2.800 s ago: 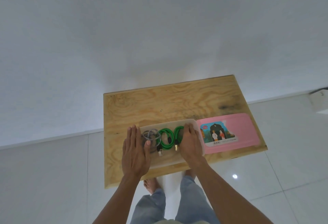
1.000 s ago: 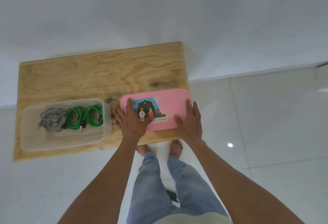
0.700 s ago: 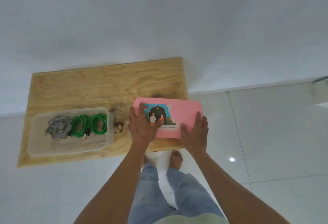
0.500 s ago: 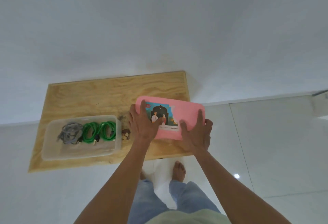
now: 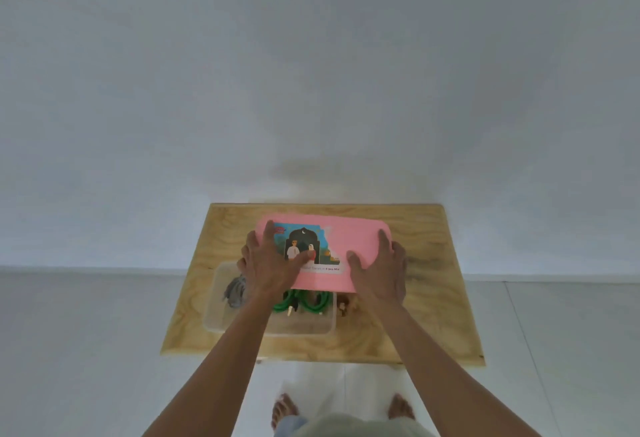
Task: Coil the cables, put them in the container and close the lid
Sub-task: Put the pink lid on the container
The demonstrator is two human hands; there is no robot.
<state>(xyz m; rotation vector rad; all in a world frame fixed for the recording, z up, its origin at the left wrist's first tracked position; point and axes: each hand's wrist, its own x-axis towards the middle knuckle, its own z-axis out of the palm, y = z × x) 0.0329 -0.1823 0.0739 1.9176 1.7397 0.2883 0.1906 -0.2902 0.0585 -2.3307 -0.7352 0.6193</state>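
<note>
1. The pink lid point(image 5: 349, 246) is being held above the far right part of the clear plastic container point(image 5: 270, 327), tilted and not seated on it.
2. The left hand point(image 5: 266, 263) is gripping the lid's left end, fingers spread over the printed sticker point(image 5: 311, 249), thumb lying on top.
3. The right hand point(image 5: 379, 270) is holding the lid's right end, fingers curling round the edge.
4. The green coiled cables point(image 5: 308, 303) and a gray coiled cable point(image 5: 235, 292) are lying inside the container, partly hidden by the lid and the left forearm.
5. The container is sitting on the plywood board point(image 5: 426, 315); a small brown object point(image 5: 343, 305), too blurred to name, is lying just beside its right wall.
6. Bare feet are showing on the white tiled floor point(image 5: 86, 350).
</note>
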